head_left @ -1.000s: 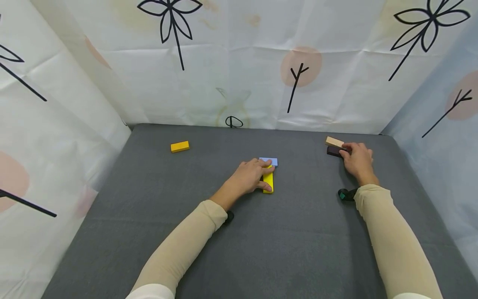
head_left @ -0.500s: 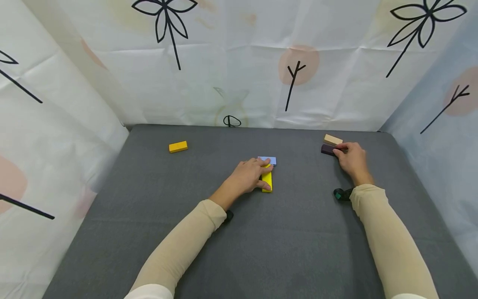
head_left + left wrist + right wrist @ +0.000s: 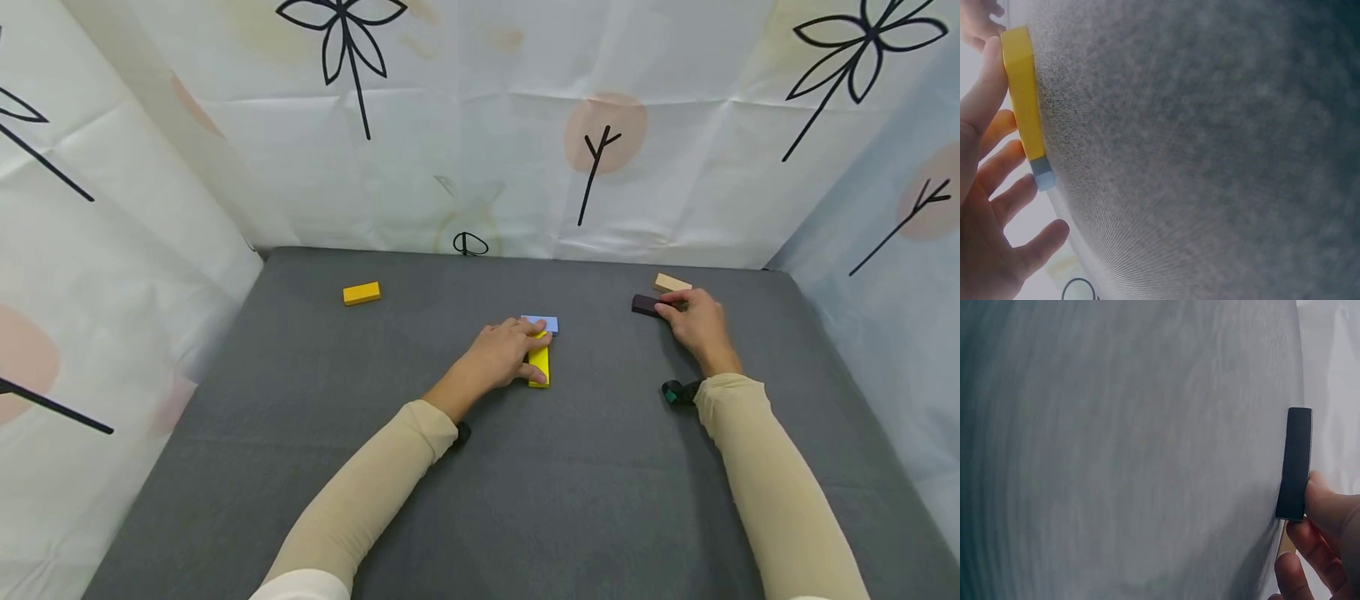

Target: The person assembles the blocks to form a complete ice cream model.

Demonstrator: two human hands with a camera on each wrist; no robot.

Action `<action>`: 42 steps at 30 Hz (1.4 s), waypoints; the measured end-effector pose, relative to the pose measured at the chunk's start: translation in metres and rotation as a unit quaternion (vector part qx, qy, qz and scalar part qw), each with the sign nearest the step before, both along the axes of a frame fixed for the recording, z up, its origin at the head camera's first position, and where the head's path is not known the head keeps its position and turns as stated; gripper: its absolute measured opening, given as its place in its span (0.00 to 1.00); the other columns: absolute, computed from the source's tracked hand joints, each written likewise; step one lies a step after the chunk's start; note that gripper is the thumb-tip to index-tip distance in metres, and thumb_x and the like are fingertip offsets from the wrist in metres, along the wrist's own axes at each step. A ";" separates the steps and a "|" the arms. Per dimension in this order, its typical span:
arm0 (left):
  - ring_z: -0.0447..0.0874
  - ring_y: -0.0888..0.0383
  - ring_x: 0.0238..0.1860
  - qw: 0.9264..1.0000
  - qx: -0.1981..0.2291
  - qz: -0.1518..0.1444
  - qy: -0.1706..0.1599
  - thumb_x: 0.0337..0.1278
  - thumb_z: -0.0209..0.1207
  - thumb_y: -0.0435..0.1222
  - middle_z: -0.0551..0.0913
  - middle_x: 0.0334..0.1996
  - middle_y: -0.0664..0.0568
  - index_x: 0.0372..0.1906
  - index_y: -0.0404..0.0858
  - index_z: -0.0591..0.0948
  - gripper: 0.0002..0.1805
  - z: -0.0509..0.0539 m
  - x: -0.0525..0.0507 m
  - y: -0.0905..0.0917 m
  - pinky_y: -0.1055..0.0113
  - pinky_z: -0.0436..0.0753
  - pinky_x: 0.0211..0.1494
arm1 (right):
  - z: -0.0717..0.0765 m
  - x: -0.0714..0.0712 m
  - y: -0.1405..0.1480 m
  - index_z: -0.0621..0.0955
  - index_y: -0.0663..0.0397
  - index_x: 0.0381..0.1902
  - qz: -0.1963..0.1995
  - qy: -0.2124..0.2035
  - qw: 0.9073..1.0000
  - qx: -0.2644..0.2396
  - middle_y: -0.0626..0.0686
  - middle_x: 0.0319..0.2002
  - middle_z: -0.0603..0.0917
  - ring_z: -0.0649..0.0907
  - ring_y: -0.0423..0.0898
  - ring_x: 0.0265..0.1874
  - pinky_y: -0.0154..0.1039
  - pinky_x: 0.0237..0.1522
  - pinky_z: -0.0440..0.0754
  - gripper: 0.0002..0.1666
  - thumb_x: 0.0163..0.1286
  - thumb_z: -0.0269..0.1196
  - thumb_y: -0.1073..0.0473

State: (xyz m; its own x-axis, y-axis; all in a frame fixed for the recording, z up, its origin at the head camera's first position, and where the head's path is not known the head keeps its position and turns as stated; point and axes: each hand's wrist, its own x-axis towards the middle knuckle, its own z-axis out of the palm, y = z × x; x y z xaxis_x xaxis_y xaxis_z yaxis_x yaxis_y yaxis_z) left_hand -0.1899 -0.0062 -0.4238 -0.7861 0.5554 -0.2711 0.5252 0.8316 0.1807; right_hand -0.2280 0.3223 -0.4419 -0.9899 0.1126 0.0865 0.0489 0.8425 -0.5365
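My left hand [image 3: 495,357] rests over a bright yellow block [image 3: 540,359] and a light blue block [image 3: 552,325] lying crosswise at its far end. In the left wrist view the thumb and extended fingers touch the yellow block [image 3: 1024,100], with another fingertip at the blue block [image 3: 1045,179]. My right hand [image 3: 701,330] pinches one end of a dark, nearly black block [image 3: 642,305] between thumb and fingers. The dark block [image 3: 1296,462] points away from the fingertips in the right wrist view. Just behind that hand lies a pale wooden block [image 3: 670,283].
A golden-yellow block [image 3: 362,293] lies alone toward the back left of the grey table [image 3: 570,500]. White fabric [image 3: 517,183] printed with plant drawings stands along the back and both sides. Dark bands with small devices are worn at the wrists.
My right hand has moved left with the dark block, away from the pale wooden block. The left hand stays over the yellow and blue blocks.
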 end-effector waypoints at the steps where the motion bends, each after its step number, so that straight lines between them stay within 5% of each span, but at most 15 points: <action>1: 0.52 0.51 0.83 1.000 0.001 0.000 -0.001 0.61 0.56 0.64 0.52 0.83 0.63 0.80 0.59 0.59 0.44 0.000 0.000 0.000 0.46 0.67 0.78 | 0.000 -0.001 -0.002 0.83 0.67 0.56 0.002 -0.001 1.000 -0.003 0.73 0.60 0.78 0.74 0.71 0.63 0.66 0.65 0.69 0.20 0.77 0.61 0.56; 9: 0.53 0.52 0.83 1.000 0.000 -0.005 -0.003 0.61 0.55 0.64 0.52 0.83 0.63 0.80 0.58 0.59 0.44 -0.001 0.000 0.001 0.46 0.68 0.77 | 0.000 -0.001 -0.020 0.83 0.66 0.57 0.021 -0.009 1.000 -0.010 0.71 0.60 0.80 0.77 0.69 0.59 0.64 0.58 0.74 0.20 0.77 0.61 0.56; 22: 0.54 0.51 0.83 1.000 -0.010 -0.005 0.001 0.62 0.55 0.64 0.52 0.83 0.63 0.80 0.59 0.59 0.43 0.001 0.000 0.001 0.45 0.68 0.77 | 0.002 -0.005 -0.045 0.83 0.68 0.56 0.065 -0.005 0.997 -0.027 0.71 0.59 0.77 0.76 0.67 0.59 0.64 0.62 0.72 0.19 0.77 0.61 0.58; 42: 0.54 0.51 0.82 1.000 0.000 -0.004 -0.004 0.61 0.56 0.64 0.53 0.83 0.63 0.80 0.59 0.59 0.44 0.001 -0.001 0.000 0.45 0.69 0.76 | -0.002 -0.008 -0.071 0.83 0.67 0.54 0.081 0.001 0.996 -0.035 0.69 0.56 0.79 0.77 0.66 0.59 0.62 0.67 0.68 0.18 0.75 0.63 0.58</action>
State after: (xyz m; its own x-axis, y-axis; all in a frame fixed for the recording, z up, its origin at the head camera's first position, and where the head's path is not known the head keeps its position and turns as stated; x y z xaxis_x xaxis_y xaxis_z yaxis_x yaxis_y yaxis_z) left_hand -0.1905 -0.0057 -0.4225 -0.7797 0.5609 -0.2783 0.5294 0.8279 0.1853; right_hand -0.2362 0.2509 -0.4434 -0.9954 -0.0436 0.0855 -0.0860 0.7999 -0.5940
